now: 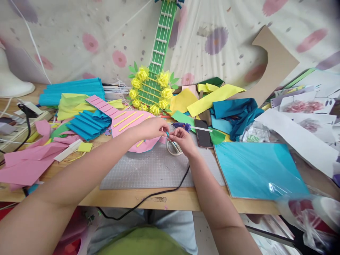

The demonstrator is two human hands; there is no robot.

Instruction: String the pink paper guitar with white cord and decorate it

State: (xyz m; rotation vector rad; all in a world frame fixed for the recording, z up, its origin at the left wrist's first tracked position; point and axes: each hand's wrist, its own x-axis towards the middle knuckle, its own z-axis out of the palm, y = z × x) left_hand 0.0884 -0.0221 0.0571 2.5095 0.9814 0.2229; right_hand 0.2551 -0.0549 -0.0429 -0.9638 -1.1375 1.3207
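Nearest: green top, below the near edge of the counter; above it, left grip and right grip both narrow, fingertips together at a small blue piece. Pink paper guitar lies left of centre, over the far edge of the grey mat, pink bars on neck and yellow strips on body. Judged part-built: no flowers seen on its visible face, whereas the green guitar at the counter's far edge carries yellow flowers; area under left forearm hidden.
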